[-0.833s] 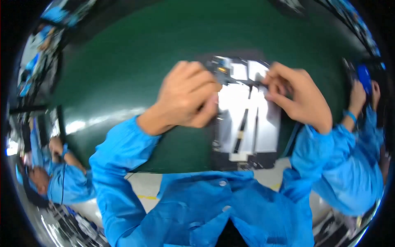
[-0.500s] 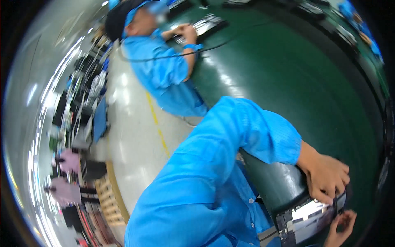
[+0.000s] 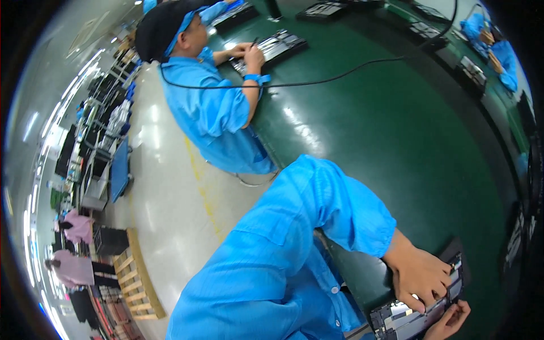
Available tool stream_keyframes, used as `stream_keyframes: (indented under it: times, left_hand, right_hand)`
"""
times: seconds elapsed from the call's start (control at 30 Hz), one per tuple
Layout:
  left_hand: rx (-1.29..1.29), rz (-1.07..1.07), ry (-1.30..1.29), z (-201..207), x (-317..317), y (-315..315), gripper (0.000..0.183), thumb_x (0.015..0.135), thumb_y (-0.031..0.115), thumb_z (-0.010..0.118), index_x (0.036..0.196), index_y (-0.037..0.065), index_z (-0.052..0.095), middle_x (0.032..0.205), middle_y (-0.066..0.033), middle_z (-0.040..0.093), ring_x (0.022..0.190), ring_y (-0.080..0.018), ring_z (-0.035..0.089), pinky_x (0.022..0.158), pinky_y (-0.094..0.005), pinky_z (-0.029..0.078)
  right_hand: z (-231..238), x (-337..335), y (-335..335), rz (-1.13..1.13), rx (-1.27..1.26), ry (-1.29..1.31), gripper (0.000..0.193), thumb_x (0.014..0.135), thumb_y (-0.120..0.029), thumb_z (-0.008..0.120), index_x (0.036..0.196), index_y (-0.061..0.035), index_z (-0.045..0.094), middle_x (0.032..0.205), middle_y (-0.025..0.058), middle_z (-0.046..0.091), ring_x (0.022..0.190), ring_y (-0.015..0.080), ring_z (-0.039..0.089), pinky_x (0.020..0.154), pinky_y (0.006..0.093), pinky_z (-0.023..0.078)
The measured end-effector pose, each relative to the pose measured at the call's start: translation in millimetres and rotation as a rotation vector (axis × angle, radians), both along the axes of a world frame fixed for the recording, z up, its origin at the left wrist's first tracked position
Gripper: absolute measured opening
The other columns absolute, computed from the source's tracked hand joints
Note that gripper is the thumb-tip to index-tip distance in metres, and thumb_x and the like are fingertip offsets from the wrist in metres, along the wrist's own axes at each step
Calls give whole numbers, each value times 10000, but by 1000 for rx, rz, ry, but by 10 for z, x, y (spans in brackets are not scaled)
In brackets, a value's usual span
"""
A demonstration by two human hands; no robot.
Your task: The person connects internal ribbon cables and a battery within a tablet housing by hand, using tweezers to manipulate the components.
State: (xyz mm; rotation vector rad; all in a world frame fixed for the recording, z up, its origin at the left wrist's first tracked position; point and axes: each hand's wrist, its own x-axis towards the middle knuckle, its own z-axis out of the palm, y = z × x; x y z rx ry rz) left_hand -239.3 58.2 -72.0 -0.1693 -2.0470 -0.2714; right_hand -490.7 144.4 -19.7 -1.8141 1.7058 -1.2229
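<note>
An opened flat electronic device, like a laptop base with silver and black parts inside, lies on the green table at the lower right. My left hand reaches over it from above, fingers bent down onto its inner parts and closed. Close by, at the device's right edge, is my right hand, its fingers curled together. Whatever either hand's fingertips grip is hidden or too small to make out. My blue left sleeve crosses the middle of the view; my right forearm is mostly out of view.
Across the green table, a co-worker in blue handles another opened device. A black cable crosses the view. More devices line the far side. Left of the table are a wooden pallet and a blue cart.
My view has shifted slightly. Both hands and the device appear lower and further left. My left hand now lies further over the device's inner parts, nearer my right hand.
</note>
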Motion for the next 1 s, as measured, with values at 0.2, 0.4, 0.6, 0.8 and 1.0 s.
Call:
stream_keyframes:
  times: [0.2, 0.4, 0.6, 0.8, 1.0]
  left_hand:
    - [139, 53, -44, 62, 137, 115, 226, 933, 333, 677, 1039, 147, 746, 905, -69, 655, 916, -323, 633, 845, -501, 458]
    - [-97, -20, -224, 221, 256, 114, 361, 724, 386, 728, 946, 102, 744, 916, -67, 663, 900, -299, 652, 775, -484, 487]
    - [-47, 67, -345, 388, 588, 92, 315, 782, 379, 720, 912, 95, 763, 982, -62, 661, 995, -248, 627, 856, -431, 485]
    - [50, -71, -483, 417, 701, -29, 588, 821, 316, 626, 1290, -12, 761, 1171, -129, 718, 1029, -317, 681, 934, -455, 557]
    - [11, -66, -327, 474, 618, 9, 455, 869, 172, 577, 1195, -51, 802, 1153, -209, 783, 1059, -355, 773, 938, -449, 648]
  right_hand:
    - [-291, 32, 67, -70, -61, -36, 236, 1119, -110, 626, 1304, 31, 590, 1208, 71, 630, 1053, 153, 580, 962, 293, 463]
    - [-284, 376, -87, -8, 10, -63, 80, 1137, -64, 562, 1177, -15, 611, 1092, 35, 581, 944, 109, 519, 819, 258, 404]
    - [-53, 656, -291, 128, 47, -141, 23, 1055, -42, 666, 1042, -23, 660, 927, -35, 562, 782, 24, 474, 652, 200, 338]
    - [82, 501, -386, 305, 174, -238, 129, 905, -46, 688, 1029, -38, 725, 866, -20, 635, 744, 59, 470, 692, 266, 336]
    - [244, 337, -288, 390, 246, -220, 213, 814, -22, 695, 1021, -48, 737, 762, -42, 607, 729, 69, 444, 705, 282, 337]
